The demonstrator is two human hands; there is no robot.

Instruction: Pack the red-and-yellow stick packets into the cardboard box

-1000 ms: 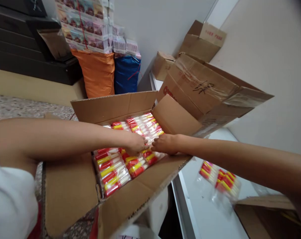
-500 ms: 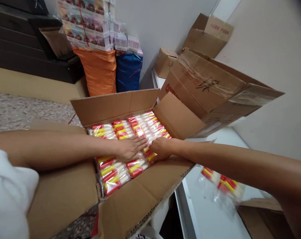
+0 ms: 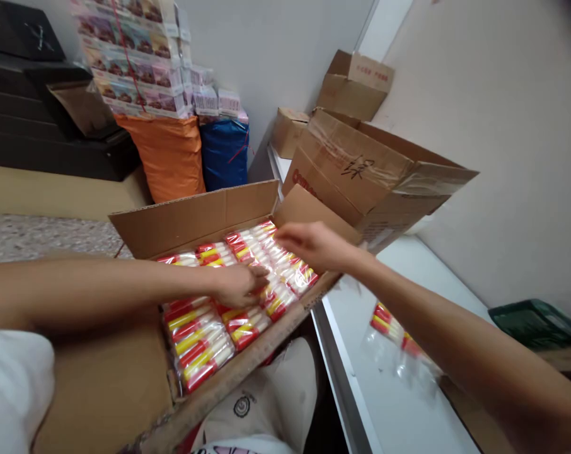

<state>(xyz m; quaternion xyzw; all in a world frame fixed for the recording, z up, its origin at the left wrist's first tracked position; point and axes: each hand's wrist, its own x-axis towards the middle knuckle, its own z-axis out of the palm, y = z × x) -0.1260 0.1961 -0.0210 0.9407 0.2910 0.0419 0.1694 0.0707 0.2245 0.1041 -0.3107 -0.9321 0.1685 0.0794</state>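
1. Packets [image 3: 205, 334] of red, yellow and white sticks, sealed in clear film, lying in rows inside an open carton [image 3: 186, 217] in the middle of the view, near flap folded down toward the body.
2. Far left: dark cabinets along the wall, an orange sack [image 3: 165, 154] and a blue sack [image 3: 224, 151] beyond the carton, printed boxes [image 3: 134, 57] stacked on top of the orange one.
3. Left hand [image 3: 236, 285] pressed palm-down on the packets near the middle of the top layer, much as half a second ago; grip flat and released, fingers spread, holding nothing.
4. Right hand [image 3: 314, 244] no longer down on the packets beside the left: now lifted above the far right corner of the carton, fingers loosely curled, grip grasping nothing visible.
5. Judged from that: tamping of this layer looks finished on the right side, left hand alone steadying the rows.
6. Right of the carton: a larger taped box [image 3: 361, 176] with a handwritten mark, tilted on the white bench [image 3: 389, 410], smaller boxes behind it.
7. On the bench under the right forearm, one loose packet [image 3: 394, 331] of the same sticks, well apart from the carton; farther right, a green crate [image 3: 536, 321].
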